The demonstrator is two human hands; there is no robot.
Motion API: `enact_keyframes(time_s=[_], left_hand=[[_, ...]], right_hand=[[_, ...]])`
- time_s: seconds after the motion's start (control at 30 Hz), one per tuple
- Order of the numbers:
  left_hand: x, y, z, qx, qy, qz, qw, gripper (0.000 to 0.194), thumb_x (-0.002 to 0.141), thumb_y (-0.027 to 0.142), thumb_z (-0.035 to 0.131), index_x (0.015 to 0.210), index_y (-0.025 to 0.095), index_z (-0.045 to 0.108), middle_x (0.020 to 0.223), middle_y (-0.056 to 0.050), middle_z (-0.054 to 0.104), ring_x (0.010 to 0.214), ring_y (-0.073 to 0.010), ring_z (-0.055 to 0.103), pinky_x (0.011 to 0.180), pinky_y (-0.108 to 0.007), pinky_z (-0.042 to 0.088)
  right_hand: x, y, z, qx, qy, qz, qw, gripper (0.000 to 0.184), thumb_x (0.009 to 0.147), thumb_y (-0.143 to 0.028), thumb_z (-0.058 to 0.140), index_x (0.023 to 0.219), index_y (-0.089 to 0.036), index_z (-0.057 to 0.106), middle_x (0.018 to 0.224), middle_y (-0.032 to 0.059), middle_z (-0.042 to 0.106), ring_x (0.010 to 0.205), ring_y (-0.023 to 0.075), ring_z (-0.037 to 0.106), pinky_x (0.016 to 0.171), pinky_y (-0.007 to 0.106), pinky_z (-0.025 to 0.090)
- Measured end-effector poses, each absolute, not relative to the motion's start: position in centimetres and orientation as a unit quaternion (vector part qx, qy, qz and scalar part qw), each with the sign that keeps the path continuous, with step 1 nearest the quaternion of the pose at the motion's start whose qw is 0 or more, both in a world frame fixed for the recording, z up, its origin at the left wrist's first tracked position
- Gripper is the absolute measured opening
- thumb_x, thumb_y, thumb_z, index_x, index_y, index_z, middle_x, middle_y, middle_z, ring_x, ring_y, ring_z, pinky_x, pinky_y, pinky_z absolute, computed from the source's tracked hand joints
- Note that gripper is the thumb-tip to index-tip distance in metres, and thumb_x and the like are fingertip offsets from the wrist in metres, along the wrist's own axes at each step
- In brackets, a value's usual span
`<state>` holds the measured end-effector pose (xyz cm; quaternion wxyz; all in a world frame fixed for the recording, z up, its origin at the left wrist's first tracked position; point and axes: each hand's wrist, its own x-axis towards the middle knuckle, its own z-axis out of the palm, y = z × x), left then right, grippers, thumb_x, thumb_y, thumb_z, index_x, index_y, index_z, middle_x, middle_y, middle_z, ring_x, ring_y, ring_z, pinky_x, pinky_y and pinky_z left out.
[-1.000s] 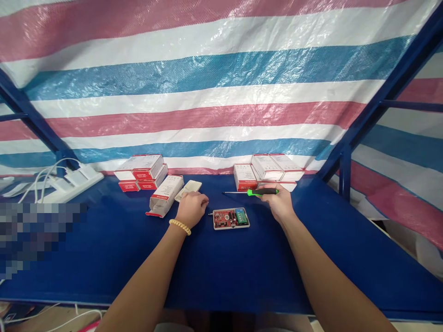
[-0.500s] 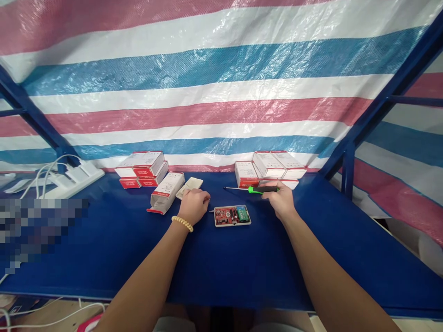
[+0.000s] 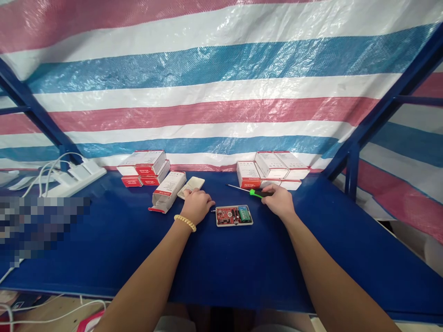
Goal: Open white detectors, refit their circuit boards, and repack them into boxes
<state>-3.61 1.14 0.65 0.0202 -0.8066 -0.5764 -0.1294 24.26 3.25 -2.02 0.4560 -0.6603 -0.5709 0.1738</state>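
Red, white and blue striped plastic sheeting (image 3: 214,111) backs the blue tabletop (image 3: 224,267), where my right hand (image 3: 281,202) is closed round a black-and-green-handled screwdriver (image 3: 255,192) and my left hand (image 3: 196,205) curls, whether gripping anything I cannot tell. Between them lies a cream plastic case (image 3: 226,225), seemingly opened already, red circuit board (image 3: 224,216) and green battery (image 3: 245,214) still seated inside, its likely cream cover (image 3: 194,185) off beyond my left hand.
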Motion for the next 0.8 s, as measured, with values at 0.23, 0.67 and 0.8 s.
enact_keyframes(time_s=[0.23,0.67,0.8], left_hand=[[-3.5,1.3,0.7,-0.803,-0.579,-0.140,0.007,0.022,0.084,0.035,0.060,0.075,0.020,0.072,0.083,-0.008,0.071,0.092,-0.0279,0.057,0.084,-0.045,0.031],[-3.1,0.7,1.0,-0.806,-0.512,-0.294,-0.046,0.020,0.080,0.015,0.050,0.092,0.021,0.065,0.086,-0.003,0.068,0.088,-0.0199,0.059,0.087,-0.040,0.035],[-3.0,0.3,1.1,-0.847,-0.450,-0.273,-0.073,0.028,0.076,0.009,0.046,0.094,0.020,0.064,0.093,-0.004,0.069,0.093,-0.0202,0.058,0.090,-0.039,0.036]], right_hand=[[24.2,3.2,-2.0,-0.679,-0.581,0.155,0.421,0.021,0.050,-0.013,0.065,0.067,-0.025,0.063,0.064,-0.0016,0.066,0.062,0.0191,0.061,0.057,0.030,0.046],[22.5,1.8,-1.0,-0.610,-0.628,0.020,0.482,0.017,0.064,-0.019,0.059,0.079,-0.023,0.063,0.095,0.0075,0.066,0.102,0.0305,0.054,0.090,0.048,0.041],[21.0,0.8,-0.6,-0.521,-0.689,0.105,0.492,0.006,0.070,-0.023,0.058,0.076,-0.024,0.060,0.080,0.0032,0.066,0.080,0.0224,0.060,0.078,0.037,0.048]])
